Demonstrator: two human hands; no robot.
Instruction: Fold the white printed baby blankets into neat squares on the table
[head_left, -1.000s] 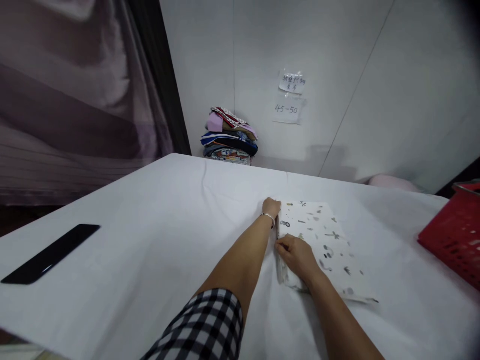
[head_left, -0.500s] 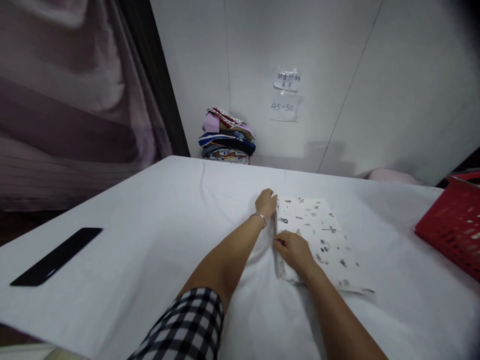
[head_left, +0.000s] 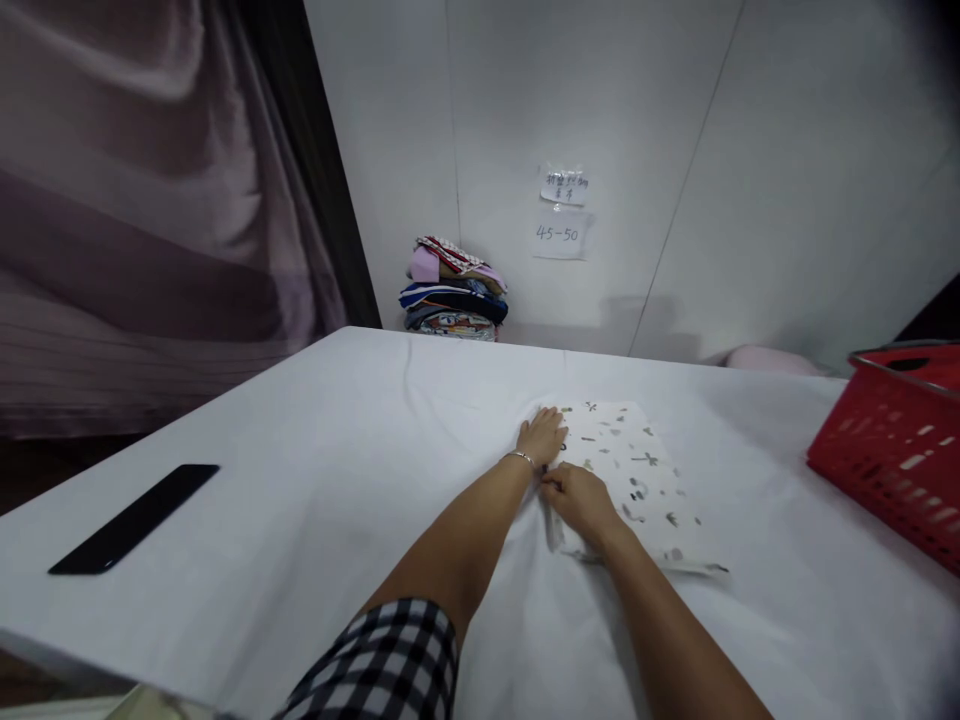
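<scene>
A folded white cloth with small grey and greenish printed figures lies flat on the white-covered table. My left hand rests palm down on its far left corner, fingers stretched out, a thin bracelet at the wrist. Just nearer to me, my right hand is closed in a pinch on the cloth's left edge. The fingertips of that hand are partly hidden by its own knuckles. Along the near side, the cloth's folded layers show slightly apart.
A red plastic basket stands at the table's right side. On the left lies a flat black slab. Folded fabrics form a stack by the wall, below paper signs. A draped curtain hangs at the left.
My left hand has gone from pinching the cloth's far left edge to lying flat on it, fingers spread. The right hand keeps its pinch. The whole view has shifted slightly.
</scene>
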